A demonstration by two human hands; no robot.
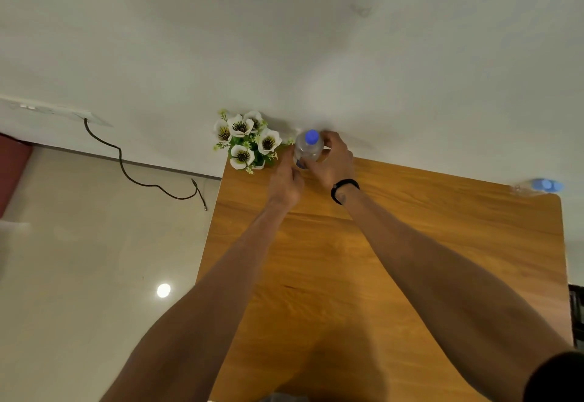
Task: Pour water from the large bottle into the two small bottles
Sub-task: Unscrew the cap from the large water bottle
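A large clear bottle [308, 148] with a blue cap stands upright at the far edge of the wooden table [410, 243], against the wall. My right hand [335, 161] wraps around its right side. My left hand [284, 183] is at the bottle's lower left, fingers touching or nearly touching it; which one I cannot tell. Two small bottles with blue caps [543, 186] lie blurred at the table's far right corner.
A pot of white artificial flowers [246, 142] stands just left of the large bottle at the table's far left corner. A black cable [126, 174] hangs from a wall socket over the beige floor on the left.
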